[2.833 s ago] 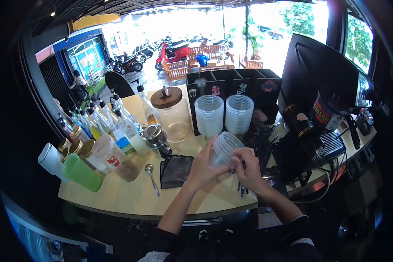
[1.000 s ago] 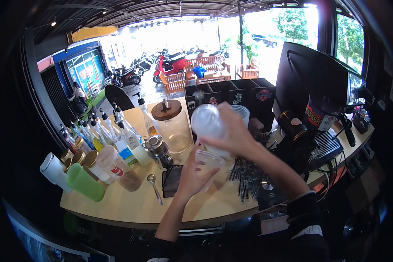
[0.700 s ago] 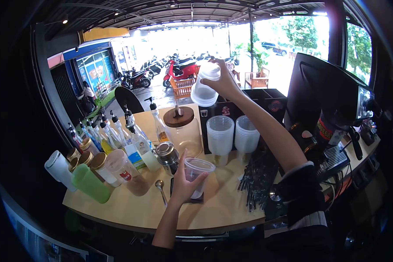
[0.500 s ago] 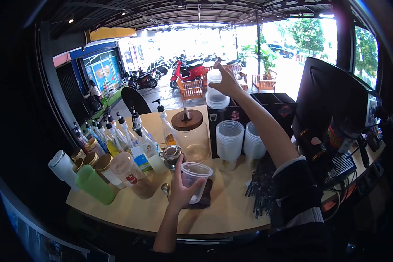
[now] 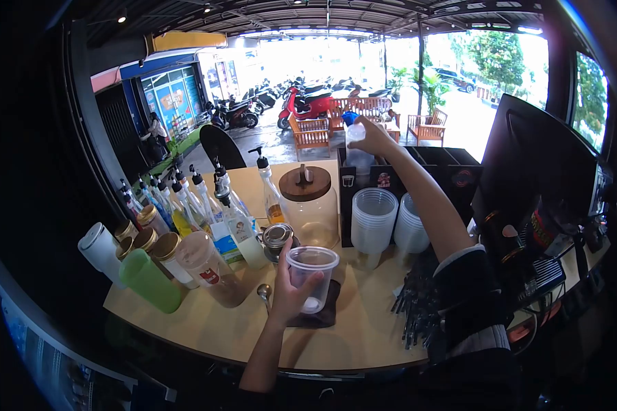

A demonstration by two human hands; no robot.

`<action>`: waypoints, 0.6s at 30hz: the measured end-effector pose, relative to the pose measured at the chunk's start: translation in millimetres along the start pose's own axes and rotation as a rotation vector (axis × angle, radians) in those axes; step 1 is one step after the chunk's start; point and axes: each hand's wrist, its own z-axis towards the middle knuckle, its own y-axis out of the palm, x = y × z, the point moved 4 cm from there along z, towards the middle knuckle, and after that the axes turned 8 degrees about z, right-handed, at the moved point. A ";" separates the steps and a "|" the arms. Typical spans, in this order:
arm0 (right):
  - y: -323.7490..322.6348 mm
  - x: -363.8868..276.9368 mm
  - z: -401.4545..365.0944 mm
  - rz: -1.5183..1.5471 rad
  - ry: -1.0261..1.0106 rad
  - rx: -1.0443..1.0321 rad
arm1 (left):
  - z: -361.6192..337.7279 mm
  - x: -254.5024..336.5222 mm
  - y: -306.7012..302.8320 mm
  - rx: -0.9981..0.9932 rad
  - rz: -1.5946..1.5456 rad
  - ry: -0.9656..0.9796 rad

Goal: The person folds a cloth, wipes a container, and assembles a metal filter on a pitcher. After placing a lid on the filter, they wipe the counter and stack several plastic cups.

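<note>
My left hand (image 5: 293, 291) is wrapped round a clear plastic cup (image 5: 315, 267), held upright above a dark mat (image 5: 329, 312); a white patch shows near the cup's bottom. My right hand (image 5: 373, 135) reaches far forward, its fingers and thumb curled round a clear container with a blue top (image 5: 356, 147) behind the counter's black box. Between the two hands stand a stack of clear cups (image 5: 373, 222) and a second stack (image 5: 410, 229), partly behind my right forearm. A metal jigger-like pot (image 5: 277, 236) and a spoon (image 5: 264, 293) are beside my left hand.
Pump bottles (image 5: 243, 240) and lidded jars (image 5: 168, 253) crowd the left, with a green tumbler (image 5: 147, 281). A large wooden-lidded jar (image 5: 308, 212) stands mid-counter. Wrapped straws (image 5: 418, 301) lie right, before a black monitor (image 5: 521, 157).
My right hand has come down and right a little, from above stacked clear lids to the clear container with the blue top. My left hand still holds the cup, turned slightly more upright.
</note>
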 end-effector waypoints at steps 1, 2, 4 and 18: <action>1.4 2.9 -3.8 -0.001 -0.001 -0.005 | 4.4 -7.1 -0.5 0.015 -0.009 0.000; 5.3 6.3 -8.1 -0.082 0.004 -0.074 | 8.0 -12.1 -0.5 0.028 -0.018 -0.001; 8.6 6.4 -17.1 -0.239 0.003 -0.187 | 15.5 -13.9 1.3 0.055 -0.041 0.004; -1.0 -67.7 -69.9 0.128 -0.132 0.027 | 56.9 18.1 29.6 0.133 -0.688 -0.007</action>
